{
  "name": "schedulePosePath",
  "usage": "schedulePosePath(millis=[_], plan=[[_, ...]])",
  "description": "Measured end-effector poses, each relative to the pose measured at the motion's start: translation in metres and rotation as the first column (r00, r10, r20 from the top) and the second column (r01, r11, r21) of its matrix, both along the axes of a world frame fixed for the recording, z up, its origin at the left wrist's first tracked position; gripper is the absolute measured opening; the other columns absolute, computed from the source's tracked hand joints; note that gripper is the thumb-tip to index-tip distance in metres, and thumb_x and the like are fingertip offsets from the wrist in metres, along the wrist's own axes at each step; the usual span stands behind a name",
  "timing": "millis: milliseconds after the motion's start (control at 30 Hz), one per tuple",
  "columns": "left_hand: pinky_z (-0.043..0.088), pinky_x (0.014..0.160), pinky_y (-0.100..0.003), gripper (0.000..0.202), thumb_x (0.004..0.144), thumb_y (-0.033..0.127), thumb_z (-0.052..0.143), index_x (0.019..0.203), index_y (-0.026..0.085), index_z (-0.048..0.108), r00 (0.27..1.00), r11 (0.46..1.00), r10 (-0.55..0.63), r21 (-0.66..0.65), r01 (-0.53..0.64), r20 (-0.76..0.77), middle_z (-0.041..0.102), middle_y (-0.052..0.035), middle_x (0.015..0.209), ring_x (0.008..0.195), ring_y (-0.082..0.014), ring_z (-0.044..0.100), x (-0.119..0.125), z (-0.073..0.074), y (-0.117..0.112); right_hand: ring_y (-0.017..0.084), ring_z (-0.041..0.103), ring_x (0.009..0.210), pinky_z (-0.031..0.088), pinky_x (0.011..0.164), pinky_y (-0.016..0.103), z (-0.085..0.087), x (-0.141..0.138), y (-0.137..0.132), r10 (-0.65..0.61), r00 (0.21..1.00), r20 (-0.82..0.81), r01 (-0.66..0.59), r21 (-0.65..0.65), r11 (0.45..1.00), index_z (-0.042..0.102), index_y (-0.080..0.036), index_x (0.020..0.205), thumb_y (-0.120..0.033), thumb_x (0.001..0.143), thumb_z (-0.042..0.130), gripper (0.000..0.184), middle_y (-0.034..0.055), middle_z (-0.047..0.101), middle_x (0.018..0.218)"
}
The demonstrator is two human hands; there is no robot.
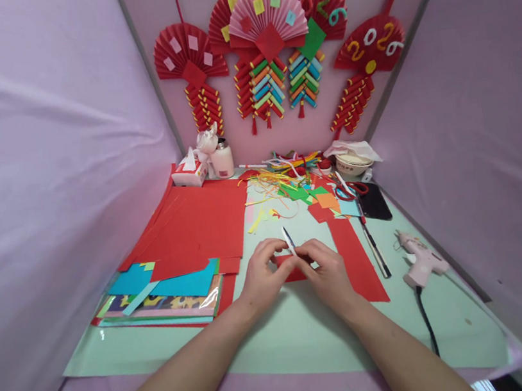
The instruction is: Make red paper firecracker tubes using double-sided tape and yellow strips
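A slim white and dark-blue pen [288, 239] slants up and away between my hands, its lower end hidden by my thumbs. Beneath the fingers is a small red paper piece [294, 275], partly covered. My left hand [266, 272] is closed at the left, its thumb and fingertips pinching around the paper's edge. Closed from the other side, my right hand [326, 270] has its thumb and fingertips at the base of the pen. The thumbs come close together over the paper. A long red paper strip [355, 260] lies just right of my right hand.
Large red sheets [197, 224] and a packet of coloured paper [159, 303] lie left. Scraps [297, 192], red scissors [350, 191], a black phone [374, 201], a brush [376, 250] and a corded glue gun [420, 258] lie right. Paper fan decorations [266, 17] hang behind.
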State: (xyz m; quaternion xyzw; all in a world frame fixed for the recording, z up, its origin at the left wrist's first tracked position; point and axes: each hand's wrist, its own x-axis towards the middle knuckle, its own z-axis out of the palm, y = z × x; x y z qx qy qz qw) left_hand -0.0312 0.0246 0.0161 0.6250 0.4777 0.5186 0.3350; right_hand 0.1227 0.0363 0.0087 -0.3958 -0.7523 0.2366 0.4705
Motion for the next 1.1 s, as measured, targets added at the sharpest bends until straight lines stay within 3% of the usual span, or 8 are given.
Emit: schedulePosePath(millis=[167,267,433,633,733,833,900,1100], plan=[[0.044,0.082,-0.028,0.013,0.084,0.031,0.057,0.085,0.019,0.063,0.973,0.994,0.031,-0.108,-0.007,0.23,0.065,-0.0037,0.09,0.089,-0.0171,0.058,0.002,0.003,-0.001,0.017,0.058,0.08,0.046,0.073,0.03,0.001,0.0,0.001,0.076,0.99,0.122,-0.069,-0.056,0.996,0.062,-0.024,0.103,-0.027,0.088,0.056,0.017,0.0046,0.061,0.091],[0.043,0.083,-0.027,0.013,0.087,0.033,0.053,0.086,0.02,0.057,0.947,0.99,0.122,-0.106,-0.095,0.296,0.066,-0.0013,0.086,0.086,-0.0148,0.059,-0.004,0.006,0.003,0.021,0.058,0.094,0.046,0.082,0.034,0.003,0.004,0.003,0.075,0.943,0.325,-0.051,-0.082,0.995,0.06,-0.023,0.113,-0.025,0.087,0.057,0.027,0.008,0.061,0.105],[0.042,0.077,-0.026,0.016,0.089,0.036,0.051,0.085,0.021,0.056,0.972,0.978,0.207,-0.033,-0.205,0.109,0.062,0.0005,0.075,0.077,-0.0139,0.057,-0.018,0.01,0.011,0.023,0.054,0.105,0.045,0.085,0.035,0.006,0.01,-0.001,0.201,0.766,0.61,-0.187,-0.088,0.978,0.067,-0.02,0.096,-0.015,0.086,0.055,0.017,0.0084,0.064,0.108],[0.043,0.068,-0.024,0.019,0.089,0.034,0.049,0.091,0.019,0.06,0.986,0.988,0.129,-0.077,-0.137,-0.102,0.061,0.0006,0.074,0.072,-0.0136,0.058,-0.017,0.008,0.011,0.023,0.058,0.09,0.043,0.075,0.033,0.013,0.018,-0.009,0.205,0.676,0.708,-0.15,-0.14,0.979,0.07,-0.021,0.082,-0.011,0.086,0.051,0.022,0.008,0.067,0.092],[0.044,0.068,-0.024,0.019,0.09,0.032,0.048,0.092,0.019,0.061,0.978,0.995,0.049,-0.077,-0.066,-0.202,0.065,-0.0008,0.081,0.076,-0.0143,0.061,-0.012,0.003,0.009,0.021,0.058,0.089,0.043,0.077,0.033,0.016,0.02,-0.007,0.175,0.748,0.64,-0.102,-0.15,0.983,0.069,-0.02,0.087,-0.016,0.088,0.049,0.021,0.0071,0.067,0.093],[0.044,0.075,-0.027,0.017,0.09,0.03,0.05,0.094,0.019,0.062,0.937,0.999,0.03,-0.008,-0.035,-0.347,0.068,-0.0024,0.09,0.085,-0.0164,0.061,-0.009,-0.004,0.006,0.018,0.058,0.09,0.044,0.079,0.03,0.017,0.021,-0.002,0.049,0.916,0.399,0.015,-0.154,0.988,0.065,-0.02,0.096,-0.022,0.09,0.049,0.017,0.0055,0.065,0.098],[0.043,0.08,-0.028,0.015,0.09,0.028,0.052,0.095,0.02,0.063,0.899,0.998,0.031,0.055,-0.008,-0.438,0.069,-0.0027,0.094,0.089,-0.0173,0.061,-0.007,-0.009,0.005,0.016,0.059,0.084,0.045,0.074,0.027,0.017,0.021,0.001,-0.033,0.976,0.213,0.078,-0.205,0.976,0.064,-0.021,0.095,-0.027,0.089,0.051,0.015,0.0037,0.065,0.096],[0.043,0.079,-0.03,0.015,0.091,0.027,0.051,0.095,0.02,0.064,0.791,0.984,0.026,0.157,0.089,-0.612,0.07,-0.0026,0.089,0.083,-0.0167,0.061,-0.004,-0.008,0.0,0.016,0.061,0.08,0.047,0.071,0.028,0.011,0.015,0.006,-0.1,0.991,-0.091,0.049,-0.452,0.891,0.066,-0.02,0.087,-0.039,0.082,0.059,0.021,0.0037,0.067,0.09]])
